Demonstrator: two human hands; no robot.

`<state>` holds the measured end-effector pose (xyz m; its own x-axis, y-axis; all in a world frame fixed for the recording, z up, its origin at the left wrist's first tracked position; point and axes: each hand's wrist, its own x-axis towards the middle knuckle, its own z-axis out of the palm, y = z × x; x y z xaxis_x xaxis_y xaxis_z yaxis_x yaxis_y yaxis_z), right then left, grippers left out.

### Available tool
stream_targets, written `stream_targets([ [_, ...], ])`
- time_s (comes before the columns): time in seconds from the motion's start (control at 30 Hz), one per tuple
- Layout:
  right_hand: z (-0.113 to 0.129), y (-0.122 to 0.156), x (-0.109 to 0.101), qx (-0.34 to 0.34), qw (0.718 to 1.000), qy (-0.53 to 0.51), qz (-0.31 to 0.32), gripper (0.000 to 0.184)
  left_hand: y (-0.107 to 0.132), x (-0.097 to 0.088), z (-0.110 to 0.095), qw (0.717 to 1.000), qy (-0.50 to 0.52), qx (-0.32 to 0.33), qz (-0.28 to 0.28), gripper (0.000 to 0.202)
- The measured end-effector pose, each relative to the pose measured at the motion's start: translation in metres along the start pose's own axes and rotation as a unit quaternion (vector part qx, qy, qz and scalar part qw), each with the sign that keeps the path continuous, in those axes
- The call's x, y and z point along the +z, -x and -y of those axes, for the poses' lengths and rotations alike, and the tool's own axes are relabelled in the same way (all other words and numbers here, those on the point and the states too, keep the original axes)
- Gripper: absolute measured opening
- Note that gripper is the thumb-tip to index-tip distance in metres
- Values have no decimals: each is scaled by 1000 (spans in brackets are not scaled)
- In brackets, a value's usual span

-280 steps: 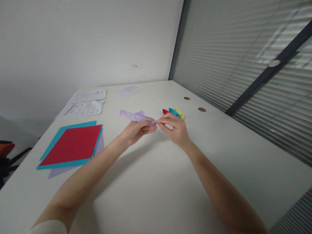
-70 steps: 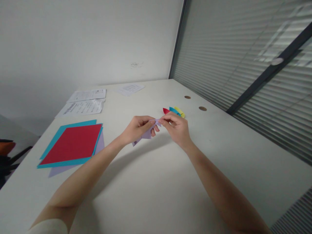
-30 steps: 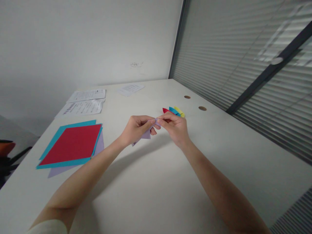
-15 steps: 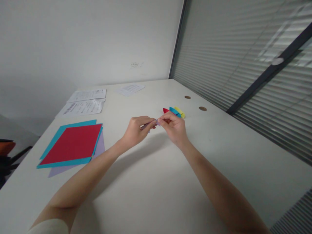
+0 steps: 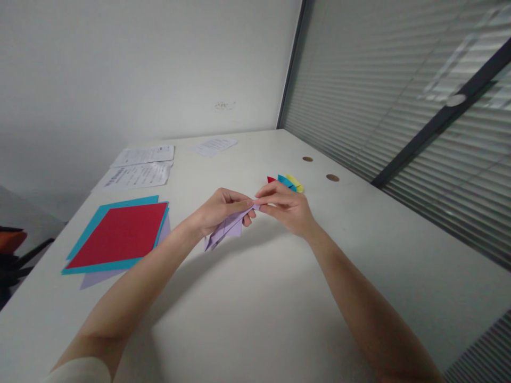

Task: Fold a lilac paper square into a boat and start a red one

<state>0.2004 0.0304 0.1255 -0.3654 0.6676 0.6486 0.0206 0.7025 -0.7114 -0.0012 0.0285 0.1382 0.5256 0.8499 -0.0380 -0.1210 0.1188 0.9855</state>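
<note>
Lilac folded paper (image 5: 227,227) matt, creased; red sheet (image 5: 120,234) matt paper; table (image 5: 255,314) smooth, matt white.

Folded lilac paper (image 5: 225,227): held over the white table (image 5: 255,303), its upper tip pinched between the fingers of the left hand (image 5: 217,210) and the right hand (image 5: 288,208), its pointed end directed down and to the left.

Red sheet (image 5: 120,234): laid on a blue sheet (image 5: 99,267) and a lilac sheet (image 5: 96,278), left of the hands.

Small folded pieces (image 5: 286,182), red, blue and yellow: grouped just behind the right hand.

Printed pages (image 5: 138,169): spread at the far left.

Two round holes (image 5: 332,177): set near the blinds (image 5: 399,96).
</note>
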Motion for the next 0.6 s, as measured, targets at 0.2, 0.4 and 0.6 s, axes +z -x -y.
stream_targets([
  [0.2,0,1,-2,-1,999,-1,37,10,4,1,-5,998,-13,-34,49,26],
  [0.4,-2,3,-1,20,1000,12,11,11,7,0,-9,996,-39,-31,69,22],
  [0.6,1,3,1,26,999,22,-1,12,7,1,-10,996,-50,-34,63,25],
])
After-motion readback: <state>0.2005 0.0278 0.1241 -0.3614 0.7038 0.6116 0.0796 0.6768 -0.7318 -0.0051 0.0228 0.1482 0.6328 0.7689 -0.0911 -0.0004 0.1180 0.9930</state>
